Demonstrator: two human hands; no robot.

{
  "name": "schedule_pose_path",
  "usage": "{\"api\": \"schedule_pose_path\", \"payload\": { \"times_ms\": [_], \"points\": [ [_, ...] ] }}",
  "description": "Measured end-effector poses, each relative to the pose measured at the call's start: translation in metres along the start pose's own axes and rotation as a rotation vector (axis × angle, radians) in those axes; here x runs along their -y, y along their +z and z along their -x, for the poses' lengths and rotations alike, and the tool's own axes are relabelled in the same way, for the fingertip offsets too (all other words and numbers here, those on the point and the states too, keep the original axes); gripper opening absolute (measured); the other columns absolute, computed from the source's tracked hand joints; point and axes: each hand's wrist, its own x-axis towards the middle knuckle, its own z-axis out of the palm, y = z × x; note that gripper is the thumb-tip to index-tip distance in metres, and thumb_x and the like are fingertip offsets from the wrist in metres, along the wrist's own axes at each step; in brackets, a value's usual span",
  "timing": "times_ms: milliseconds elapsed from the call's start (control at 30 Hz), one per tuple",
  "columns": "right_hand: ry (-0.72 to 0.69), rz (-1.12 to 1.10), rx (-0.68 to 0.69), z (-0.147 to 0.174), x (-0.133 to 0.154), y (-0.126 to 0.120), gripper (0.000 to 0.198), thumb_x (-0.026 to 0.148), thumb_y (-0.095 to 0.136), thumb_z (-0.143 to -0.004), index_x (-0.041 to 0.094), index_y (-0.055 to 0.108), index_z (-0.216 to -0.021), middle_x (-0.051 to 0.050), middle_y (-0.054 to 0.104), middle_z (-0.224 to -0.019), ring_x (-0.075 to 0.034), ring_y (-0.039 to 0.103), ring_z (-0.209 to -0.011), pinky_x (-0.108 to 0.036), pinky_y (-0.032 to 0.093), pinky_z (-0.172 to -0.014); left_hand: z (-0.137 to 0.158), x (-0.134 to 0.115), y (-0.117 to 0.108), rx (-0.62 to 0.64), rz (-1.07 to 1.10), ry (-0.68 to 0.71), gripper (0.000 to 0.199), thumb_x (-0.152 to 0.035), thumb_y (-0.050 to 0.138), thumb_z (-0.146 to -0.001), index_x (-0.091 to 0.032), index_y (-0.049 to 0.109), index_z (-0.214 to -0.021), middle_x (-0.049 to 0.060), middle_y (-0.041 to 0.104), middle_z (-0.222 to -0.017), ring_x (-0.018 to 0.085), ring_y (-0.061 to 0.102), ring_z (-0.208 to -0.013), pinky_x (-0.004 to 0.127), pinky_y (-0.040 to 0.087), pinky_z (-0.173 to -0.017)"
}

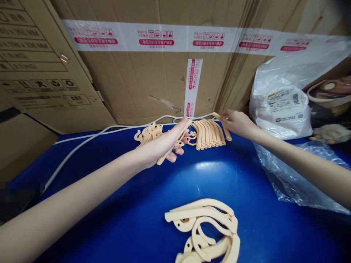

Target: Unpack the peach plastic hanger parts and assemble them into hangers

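My left hand (171,144) is closed round a long beige plastic hanger arm (162,159), its lower end sticking out below the palm. Beyond that wrist lies a pile of beige hanger hooks (149,134), partly covered by my forearm. To the right, several curved hanger arms (210,133) lie side by side in a neat row. At the row's right end, my right hand (233,120) pinches one more beige hanger arm (227,133). Nearest me is a loose heap of folded beige hanger pieces (216,217), with arms and hooks overlapping.
Everything lies on a blue surface (131,215). Large cardboard boxes (148,73) wall off the back and left. A white cable (82,138) runs along the back edge. On the right are a white plastic-wrapped package (285,109) and a clear plastic bag (296,179).
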Motion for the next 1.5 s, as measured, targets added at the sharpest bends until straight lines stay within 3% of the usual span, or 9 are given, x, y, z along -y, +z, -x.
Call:
{"api": "schedule_pose_path", "payload": {
  "times_ms": [267, 400, 533, 667, 933, 1067, 1267, 1400, 1500],
  "points": [
    [-0.009, 0.072, 0.123, 0.008, 0.014, 0.005, 0.038, 0.037, 0.04, -0.094, 0.014, 0.07, -0.094, -0.01, 0.071, -0.065, -0.03, 0.07, -0.082, -0.032, 0.042, -0.063, -0.004, -0.003, -0.008, 0.022, 0.056, 0.055, 0.036, -0.053, 0.066, -0.08, -0.019, 0.057, -0.083, -0.002, 0.052, -0.069, 0.009, 0.049, -0.051, 0.019, 0.039, -0.04],
    [-0.007, 0.053, 0.024, 0.018, 0.026, -0.008, 0.045, 0.047, 0.039, -0.095, 0.016, 0.069, -0.09, -0.012, 0.071, -0.074, -0.028, 0.067, -0.075, -0.032, 0.039, -0.059, -0.009, -0.004, -0.014, -0.056, 0.075, 0.127, 0.025, -0.041, 0.064, -0.087, -0.016, 0.06, -0.088, 0.001, 0.061, -0.073, 0.011, 0.059, -0.056, 0.025, 0.052, -0.055],
    [-0.264, -0.509, 0.14, 0.038, 0.055, -0.026, 0.056, 0.061, 0.032, -0.095, 0.017, 0.067, -0.087, -0.004, 0.064, -0.066, -0.015, 0.056, -0.056, -0.027, 0.038, -0.053, -0.008, -0.012, -0.002, -0.086, 0.096, 0.201, 0.015, -0.027, 0.051, -0.095, -0.013, 0.058, -0.094, 0.007, 0.07, -0.084, 0.015, 0.068, -0.069, 0.032, 0.056, -0.07],
    [-0.286, -0.829, 0.255, 0.049, 0.071, -0.043, 0.041, 0.055, 0.053, -0.089, 0.018, 0.065, -0.078, 0.001, 0.057, -0.059, -0.01, 0.047, -0.049, -0.024, 0.033, -0.045, 0.0, -0.024, 0.006, -0.075, -0.07, 0.351, 0.015, -0.026, 0.05, -0.095, -0.013, 0.056, -0.087, 0.007, 0.069, -0.087, 0.014, 0.065, -0.076, 0.03, 0.051, -0.077],
    [-0.406, -0.406, -0.108, 0.048, 0.063, -0.061, 0.031, 0.046, 0.052, -0.091, 0.021, 0.069, -0.099, -0.006, 0.069, -0.081, -0.018, 0.057, -0.067, -0.029, 0.034, -0.053, 0.017, -0.026, -0.006, -0.296, -0.821, 0.727, 0.032, -0.03, 0.039, -0.097, -0.019, 0.042, -0.067, -0.003, 0.044, -0.061, 0.012, 0.043, -0.058, 0.026, 0.03, -0.058],
    [-0.457, -0.295, -0.042, 0.046, 0.067, -0.05, 0.027, 0.033, 0.045, -0.093, 0.017, 0.064, -0.083, -0.005, 0.063, -0.067, -0.015, 0.052, -0.056, -0.029, 0.033, -0.053, 0.01, -0.013, 0.001, -0.433, -0.95, 0.745, 0.032, -0.035, 0.029, -0.1, -0.02, 0.053, -0.086, -0.004, 0.044, -0.059, 0.013, 0.042, -0.053, 0.028, 0.028, -0.056],
    [-0.142, -1.105, 0.21, 0.032, 0.064, -0.04, 0.022, 0.028, 0.043, -0.093, 0.015, 0.058, -0.083, 0.002, 0.05, -0.053, -0.01, 0.042, -0.045, -0.024, 0.033, -0.044, -0.033, 0.0, -0.009, -0.518, -1.148, 0.502, 0.04, -0.038, 0.026, -0.1, -0.019, 0.061, -0.091, 0.003, 0.063, -0.074, 0.019, 0.058, -0.068, 0.028, 0.034, -0.06],
    [0.074, -1.325, 0.121, 0.033, 0.064, -0.045, 0.017, 0.018, 0.043, -0.091, 0.015, 0.06, -0.092, 0.002, 0.055, -0.053, -0.009, 0.044, -0.042, -0.022, 0.032, -0.04, -0.047, -0.001, -0.019, -0.573, -1.228, 0.405, 0.033, -0.044, 0.048, -0.09, -0.016, 0.066, -0.087, 0.009, 0.067, -0.074, 0.027, 0.063, -0.076, 0.034, 0.041, -0.069],
    [0.065, -1.418, -0.03, 0.035, 0.062, -0.046, 0.013, 0.011, 0.047, -0.086, 0.018, 0.055, -0.092, -0.001, 0.066, -0.065, -0.01, 0.056, -0.05, -0.02, 0.038, -0.043, -0.04, -0.005, -0.018, -0.54, -1.043, 0.412, 0.047, -0.053, 0.038, -0.093, -0.015, 0.065, -0.1, 0.011, 0.07, -0.084, 0.027, 0.064, -0.084, 0.036, 0.044, -0.075]
  ]
}}
